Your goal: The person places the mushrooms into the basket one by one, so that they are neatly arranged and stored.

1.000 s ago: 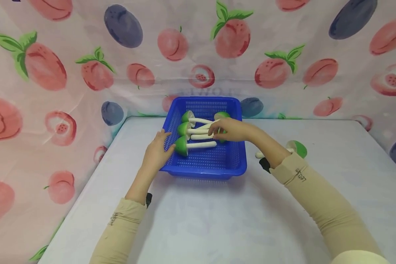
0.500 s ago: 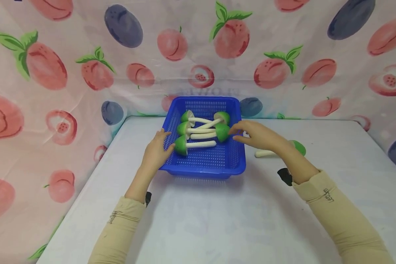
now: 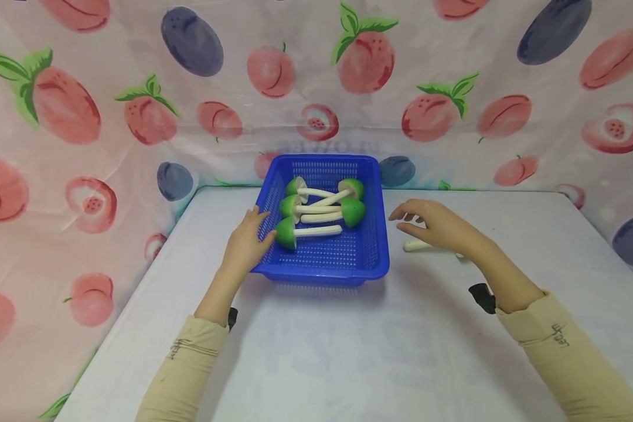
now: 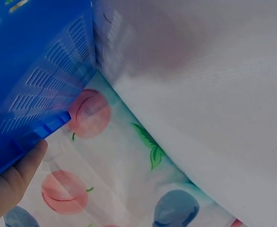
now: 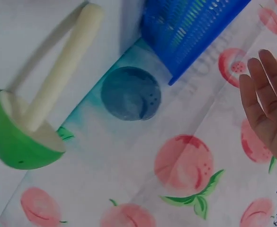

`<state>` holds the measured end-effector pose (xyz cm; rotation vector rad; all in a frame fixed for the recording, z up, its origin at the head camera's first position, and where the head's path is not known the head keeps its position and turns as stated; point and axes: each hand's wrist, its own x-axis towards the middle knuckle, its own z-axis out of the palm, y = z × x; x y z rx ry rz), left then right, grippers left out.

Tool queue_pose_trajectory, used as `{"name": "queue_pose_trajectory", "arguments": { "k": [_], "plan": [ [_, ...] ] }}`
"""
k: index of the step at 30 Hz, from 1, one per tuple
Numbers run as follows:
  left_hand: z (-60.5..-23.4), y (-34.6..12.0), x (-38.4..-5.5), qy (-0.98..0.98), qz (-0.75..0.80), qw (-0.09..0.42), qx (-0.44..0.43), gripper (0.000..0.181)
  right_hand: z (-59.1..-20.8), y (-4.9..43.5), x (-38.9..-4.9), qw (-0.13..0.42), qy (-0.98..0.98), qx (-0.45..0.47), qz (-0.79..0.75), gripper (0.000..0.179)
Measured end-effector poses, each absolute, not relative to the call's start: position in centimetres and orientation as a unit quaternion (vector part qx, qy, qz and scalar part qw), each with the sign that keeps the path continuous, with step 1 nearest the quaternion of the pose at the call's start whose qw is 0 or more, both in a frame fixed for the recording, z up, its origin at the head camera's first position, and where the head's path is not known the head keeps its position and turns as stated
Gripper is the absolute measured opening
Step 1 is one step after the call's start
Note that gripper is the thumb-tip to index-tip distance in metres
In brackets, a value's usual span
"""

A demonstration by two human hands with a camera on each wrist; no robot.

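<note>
A blue plastic basket [image 3: 322,273] holds several toy mushrooms with green caps and white stems, such as the front mushroom [image 3: 316,231]. At its left rim my left hand [image 3: 244,241] grips the edge, the thumb next to the front mushroom's cap; the left wrist view has a finger along the rim [image 4: 43,130]. My right hand [image 3: 435,225] is held in the air right of the basket, fingers loosely bent and nothing in them. Below it one loose mushroom [image 5: 24,146] lies on the table, its cap mostly hidden by the hand in the head view.
The basket stands toward the back of a white-covered table [image 3: 316,346]. Behind and to the left hangs a fruit-printed cloth [image 3: 274,123]. A black strap piece [image 3: 482,298] shows at the right wrist.
My right hand has left the mushrooms inside the basket and moved right, past the rim, over the loose mushroom. The left hand keeps its place at the left rim.
</note>
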<state>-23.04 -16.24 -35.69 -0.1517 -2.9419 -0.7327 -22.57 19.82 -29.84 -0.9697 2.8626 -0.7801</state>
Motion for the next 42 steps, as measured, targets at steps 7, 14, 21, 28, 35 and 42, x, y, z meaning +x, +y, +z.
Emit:
{"name": "queue_pose_trajectory", "arguments": {
  "k": [7,14,21,28,35,42],
  "plan": [
    [-35.8,-16.3,-22.9,-0.969,-0.235,0.054,-0.054,0.052,-31.3,21.6,-21.7,0.015,0.898,-0.281,-0.338,0.019],
    [-35.9,-16.2,-23.1,-0.969,-0.234,0.054,-0.058,0.052,-32.2,24.0,-20.9,-0.002,0.901,-0.243,-0.358,0.019],
    [-35.8,-16.2,-23.1,-0.969,-0.235,0.054,-0.057,0.053,-33.0,26.4,-20.9,-0.017,0.9,-0.214,-0.38,0.019],
    [-35.7,-16.1,-23.0,-0.969,-0.234,0.05,-0.058,0.053,-33.4,28.7,-21.2,-0.041,0.911,-0.176,-0.371,0.021],
    [-35.7,-16.0,-23.1,-0.969,-0.234,0.052,-0.057,0.053,-34.0,30.4,-21.8,-0.046,0.918,-0.161,-0.359,0.022],
    [-35.7,-16.1,-23.1,-0.968,-0.236,0.057,-0.057,0.052,-34.7,31.3,-22.7,-0.057,0.926,-0.128,-0.35,0.029]
  ]
}}
